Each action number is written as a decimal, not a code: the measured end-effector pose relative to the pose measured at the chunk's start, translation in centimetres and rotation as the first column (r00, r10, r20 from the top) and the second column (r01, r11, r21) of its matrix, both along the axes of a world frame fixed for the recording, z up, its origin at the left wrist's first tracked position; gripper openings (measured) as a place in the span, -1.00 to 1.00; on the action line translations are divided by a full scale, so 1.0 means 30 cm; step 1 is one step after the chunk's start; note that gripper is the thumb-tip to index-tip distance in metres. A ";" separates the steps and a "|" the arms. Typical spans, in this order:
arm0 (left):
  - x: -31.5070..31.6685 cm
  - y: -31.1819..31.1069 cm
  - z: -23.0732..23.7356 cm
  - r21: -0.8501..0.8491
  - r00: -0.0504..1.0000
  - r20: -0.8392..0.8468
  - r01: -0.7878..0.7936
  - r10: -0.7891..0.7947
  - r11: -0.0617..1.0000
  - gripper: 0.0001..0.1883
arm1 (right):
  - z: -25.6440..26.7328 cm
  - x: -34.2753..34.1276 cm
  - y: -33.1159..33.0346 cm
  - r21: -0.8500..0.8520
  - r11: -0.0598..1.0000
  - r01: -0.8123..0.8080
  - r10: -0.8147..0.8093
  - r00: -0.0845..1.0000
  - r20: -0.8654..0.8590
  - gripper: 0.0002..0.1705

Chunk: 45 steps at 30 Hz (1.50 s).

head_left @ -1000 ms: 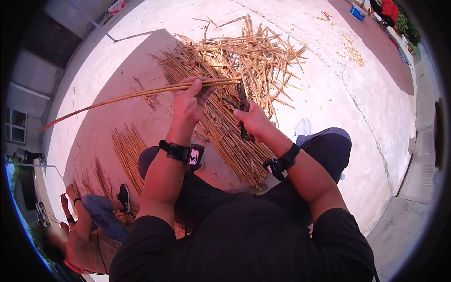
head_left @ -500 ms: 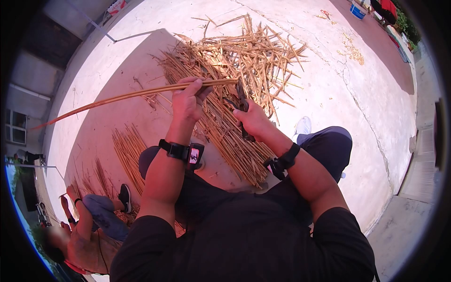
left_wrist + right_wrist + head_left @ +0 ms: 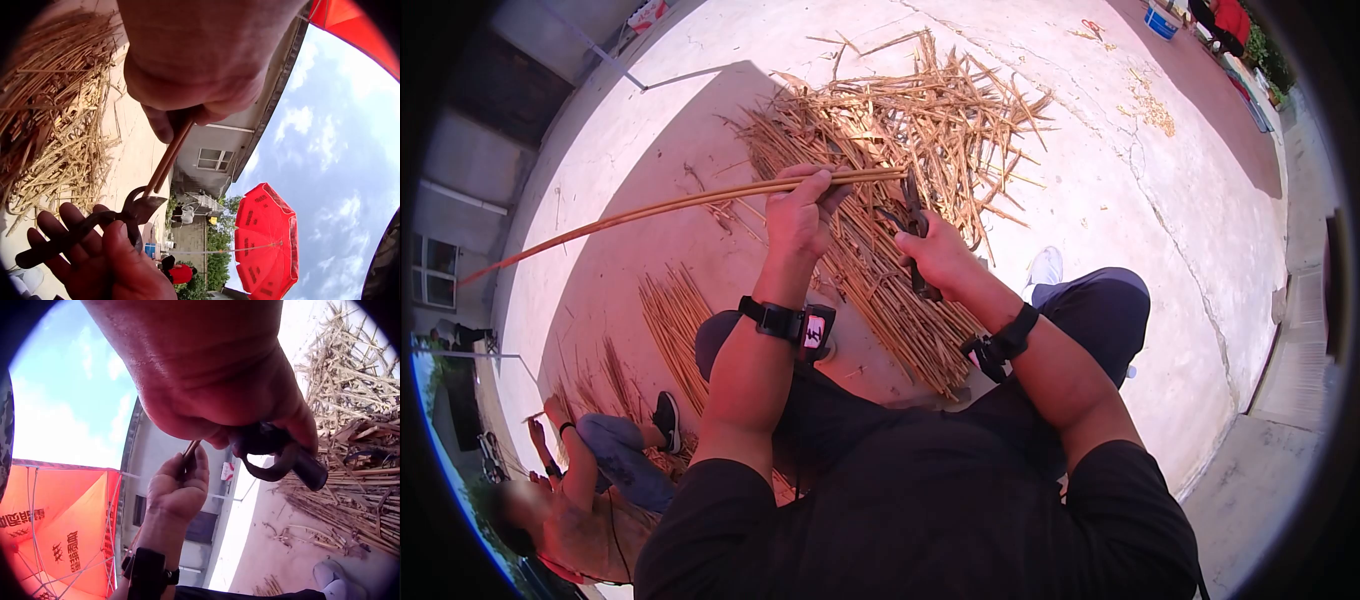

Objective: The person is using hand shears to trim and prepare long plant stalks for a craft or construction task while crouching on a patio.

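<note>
My left hand [image 3: 801, 217] pinches a few long thin brown sticks [image 3: 700, 199], which stretch far out to the left and bend slightly down. Their short ends point right and meet the blades of dark metal shears [image 3: 915, 200]. In the left wrist view two stick ends [image 3: 166, 164] lie at the shears' jaws [image 3: 142, 209]. My right hand [image 3: 945, 260] holds the shears by a handle, with several fingers extended along it. A large pile of sticks [image 3: 890, 290] lies on the ground beneath both hands.
Shorter broken pieces [image 3: 970, 120] spread beyond the pile. Another row of sticks [image 3: 672, 325] lies at the left, near a seated person [image 3: 600, 500]. A blue bucket [image 3: 1161, 22] stands far off at the upper right, and my knees are on both sides.
The sticks' far end has shifted outward to the left and slightly down. Both hands have barely moved, and the short ends stay at the shears.
</note>
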<state>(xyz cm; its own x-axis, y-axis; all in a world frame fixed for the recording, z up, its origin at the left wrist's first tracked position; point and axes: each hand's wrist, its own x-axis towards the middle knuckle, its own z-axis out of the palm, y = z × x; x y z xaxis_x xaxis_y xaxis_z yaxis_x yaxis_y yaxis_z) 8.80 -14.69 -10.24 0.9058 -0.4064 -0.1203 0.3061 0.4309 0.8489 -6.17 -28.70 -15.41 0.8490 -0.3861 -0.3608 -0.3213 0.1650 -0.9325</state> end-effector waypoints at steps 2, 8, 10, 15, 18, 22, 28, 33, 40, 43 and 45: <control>-0.002 -0.001 -0.001 -0.011 1.000 0.019 0.000 0.000 1.000 -0.85 | 0.014 -0.002 0.001 0.016 1.000 0.001 -0.001 1.000 0.003 -0.65; -0.003 -0.001 0.000 -0.007 0.999 0.036 0.013 -0.013 1.000 -0.85 | 0.027 -0.006 0.002 0.031 0.999 0.009 -0.009 1.000 0.002 -0.67; -0.002 0.000 -0.002 -0.006 0.999 0.038 0.015 -0.014 1.000 -0.85 | 0.022 -0.005 0.000 0.024 1.000 0.000 0.000 1.000 -0.021 -0.68; -0.004 0.000 -0.001 -0.012 0.999 0.041 0.012 -0.012 1.000 -0.85 | 0.041 -0.010 -0.001 0.028 1.000 0.002 -0.002 1.000 -0.005 -0.66; -0.002 0.002 -0.002 -0.019 0.999 0.045 0.014 -0.013 1.000 -0.84 | 0.030 -0.007 -0.002 0.028 1.000 0.002 -0.002 1.000 0.001 -0.66; 0.002 0.004 -0.006 -0.007 0.998 0.056 0.032 -0.032 0.999 -0.85 | 0.007 0.000 -0.004 0.024 1.000 -0.002 0.002 1.000 0.000 -0.66; -0.001 0.000 -0.019 -0.006 0.997 0.058 0.053 -0.053 0.999 -0.86 | 0.019 -0.003 -0.007 0.114 0.994 -0.007 0.006 1.000 0.003 -0.72; 0.003 0.002 -0.034 -0.006 0.996 0.053 0.066 -0.066 0.998 -0.87 | 0.050 -0.010 -0.009 0.141 0.990 -0.029 0.023 0.999 0.040 -0.80; 0.004 0.002 -0.037 -0.045 0.997 0.023 0.071 -0.070 0.996 -0.89 | 0.075 -0.011 -0.005 0.165 0.986 -0.021 0.015 0.999 0.041 -0.83; 0.003 0.003 -0.034 -0.041 0.998 0.009 0.064 -0.064 0.997 -0.89 | 0.103 -0.014 -0.005 0.137 0.991 0.000 0.003 1.000 -0.021 -0.80; 0.002 0.002 -0.032 -0.040 0.998 0.001 0.062 -0.062 0.997 -0.89 | 0.092 -0.010 -0.005 0.130 0.991 0.007 -0.005 1.000 -0.021 -0.83</control>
<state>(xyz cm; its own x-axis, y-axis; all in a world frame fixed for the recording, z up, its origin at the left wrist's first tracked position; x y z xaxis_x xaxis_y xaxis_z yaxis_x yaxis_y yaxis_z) 8.87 -14.64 -11.21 0.8786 -0.4665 -0.1024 0.3332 0.4451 0.8312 -6.47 -28.86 -12.65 0.8386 -0.3396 -0.4260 -0.3391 0.2867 -0.8960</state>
